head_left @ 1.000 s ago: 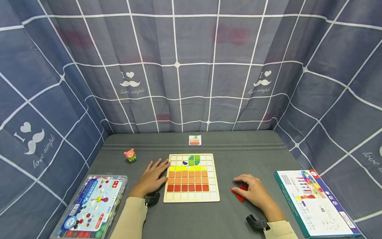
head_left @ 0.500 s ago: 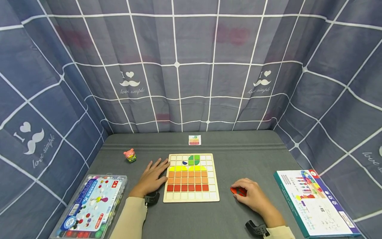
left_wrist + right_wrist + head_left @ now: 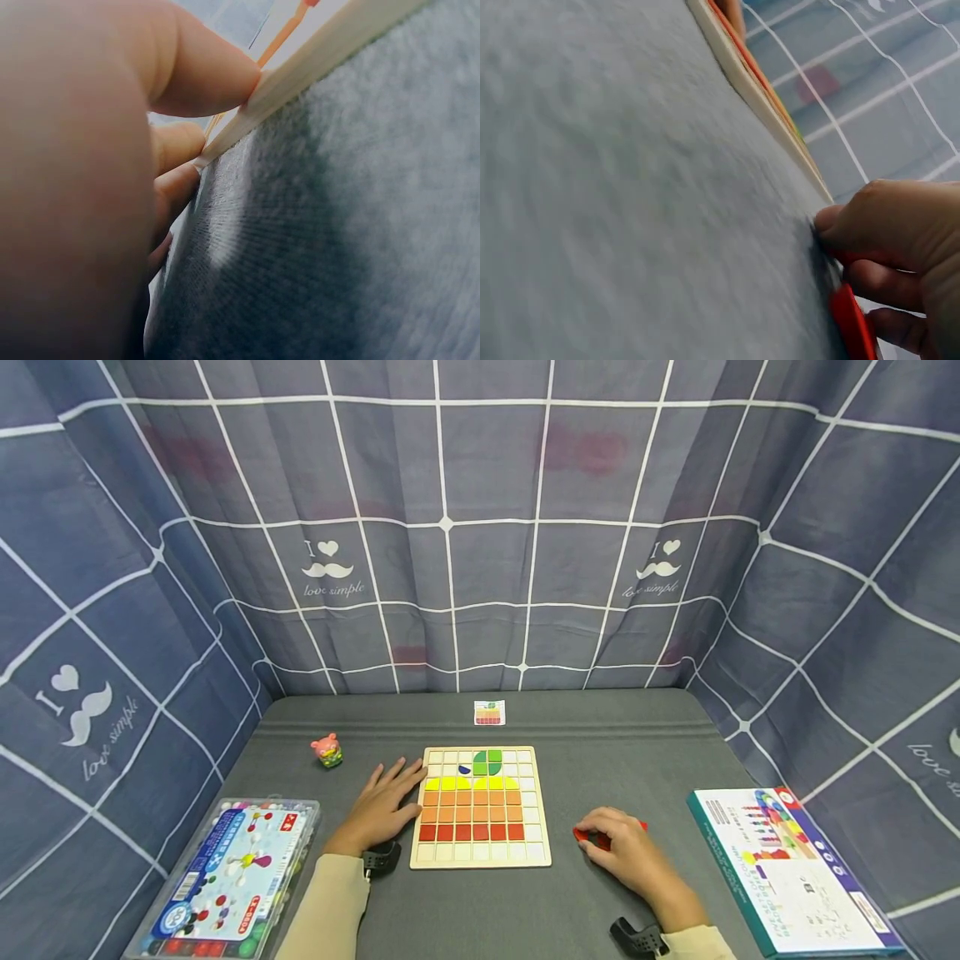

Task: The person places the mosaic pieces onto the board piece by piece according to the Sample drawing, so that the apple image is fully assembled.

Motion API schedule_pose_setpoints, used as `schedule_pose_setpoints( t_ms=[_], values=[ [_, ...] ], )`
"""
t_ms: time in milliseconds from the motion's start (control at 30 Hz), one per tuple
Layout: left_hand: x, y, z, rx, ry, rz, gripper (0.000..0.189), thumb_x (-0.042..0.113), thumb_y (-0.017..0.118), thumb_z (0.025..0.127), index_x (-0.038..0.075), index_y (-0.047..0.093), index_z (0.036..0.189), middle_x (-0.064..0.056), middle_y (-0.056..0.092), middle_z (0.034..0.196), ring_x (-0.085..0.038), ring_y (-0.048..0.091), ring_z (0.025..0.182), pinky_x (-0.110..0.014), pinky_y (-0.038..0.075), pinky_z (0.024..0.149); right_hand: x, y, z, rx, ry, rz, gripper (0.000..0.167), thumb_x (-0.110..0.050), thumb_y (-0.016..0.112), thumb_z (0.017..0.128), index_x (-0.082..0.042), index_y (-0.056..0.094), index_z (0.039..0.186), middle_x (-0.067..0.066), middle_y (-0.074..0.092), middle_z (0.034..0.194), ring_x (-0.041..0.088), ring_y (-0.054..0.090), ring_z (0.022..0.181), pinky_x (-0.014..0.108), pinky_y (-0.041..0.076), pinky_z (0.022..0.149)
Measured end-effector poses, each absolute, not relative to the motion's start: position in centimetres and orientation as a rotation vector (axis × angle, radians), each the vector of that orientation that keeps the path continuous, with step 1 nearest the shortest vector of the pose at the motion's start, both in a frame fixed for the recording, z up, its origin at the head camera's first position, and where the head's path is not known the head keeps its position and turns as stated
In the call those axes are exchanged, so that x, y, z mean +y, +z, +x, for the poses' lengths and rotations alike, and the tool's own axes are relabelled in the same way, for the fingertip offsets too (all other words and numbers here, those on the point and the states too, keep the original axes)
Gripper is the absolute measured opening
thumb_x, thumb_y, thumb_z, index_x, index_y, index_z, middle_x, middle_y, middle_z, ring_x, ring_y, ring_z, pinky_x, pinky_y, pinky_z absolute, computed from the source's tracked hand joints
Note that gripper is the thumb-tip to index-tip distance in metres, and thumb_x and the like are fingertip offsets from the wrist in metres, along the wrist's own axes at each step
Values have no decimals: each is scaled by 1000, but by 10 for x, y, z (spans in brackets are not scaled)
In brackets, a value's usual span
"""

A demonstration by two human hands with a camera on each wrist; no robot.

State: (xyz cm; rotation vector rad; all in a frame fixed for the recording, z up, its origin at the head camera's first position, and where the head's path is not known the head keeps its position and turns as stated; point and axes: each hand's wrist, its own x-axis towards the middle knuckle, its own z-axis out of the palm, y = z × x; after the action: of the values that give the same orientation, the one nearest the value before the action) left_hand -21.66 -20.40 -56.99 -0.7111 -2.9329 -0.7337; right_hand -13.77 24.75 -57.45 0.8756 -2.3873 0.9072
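Note:
A square wooden board with a grid of cells lies mid-table, bearing rows of red, orange and yellow tiles and a few green ones. My left hand is spread along the board's left edge; in the left wrist view its fingertips touch the wooden rim. Right of the board, my right hand is low over the table with curled fingers, pinching a red tile at the fingertips. Another red piece shows behind the knuckles. In the right wrist view a red tile lies by the lower fingers.
A small picture card lies beyond the board. To its left stands a pink-headed pig figurine. A clear case of coloured balls sits at front left, and a white-and-teal box at front right. A grid-patterned curtain surrounds the table.
My right hand has shifted slightly left over the red pieces and its fingers have closed on one. A red piece now shows behind its knuckles. The left hand and board have stayed put.

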Motion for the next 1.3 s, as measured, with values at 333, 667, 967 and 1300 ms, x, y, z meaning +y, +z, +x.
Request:
schedule_pose_setpoints(
  t_ms=[333, 667, 967, 1300],
  values=[
    [-205, -573, -218, -2931, -725, -719, 68, 30, 64, 98, 17, 46, 162, -1, 36, 167, -31, 23, 157, -57, 3, 126, 188, -564, -146, -2332, 1009, 1019, 30, 3, 89, 78, -8, 79, 104, -3, 71, 105, 12, 67, 93, 27, 58, 78],
    [-205, -569, -217, -2937, -714, -718, 68, 30, 65, 98, 17, 46, 162, 0, 36, 167, -30, 23, 157, -57, 2, 126, 83, -557, -146, -2300, 956, 1260, 18, -8, 88, 86, -9, 80, 102, -3, 72, 100, 8, 65, 91, 20, 55, 81],
    [-204, -569, -217, -2934, -713, -744, 68, 30, 64, 98, 17, 46, 162, 0, 36, 168, -29, 22, 157, -56, 2, 126, 26, -561, -147, -2452, 826, 1177, 13, -13, 88, 88, -13, 81, 99, -8, 71, 96, 2, 62, 89, 16, 52, 82],
    [-207, -568, -217, -2935, -707, -743, 68, 31, 64, 98, 17, 46, 162, 0, 35, 168, -29, 22, 157, -58, 3, 126, 14, -563, -143, -2434, 1001, 1087, 10, -11, 91, 82, -14, 83, 87, -11, 73, 84, -5, 61, 80, 10, 49, 76]
  ],
)
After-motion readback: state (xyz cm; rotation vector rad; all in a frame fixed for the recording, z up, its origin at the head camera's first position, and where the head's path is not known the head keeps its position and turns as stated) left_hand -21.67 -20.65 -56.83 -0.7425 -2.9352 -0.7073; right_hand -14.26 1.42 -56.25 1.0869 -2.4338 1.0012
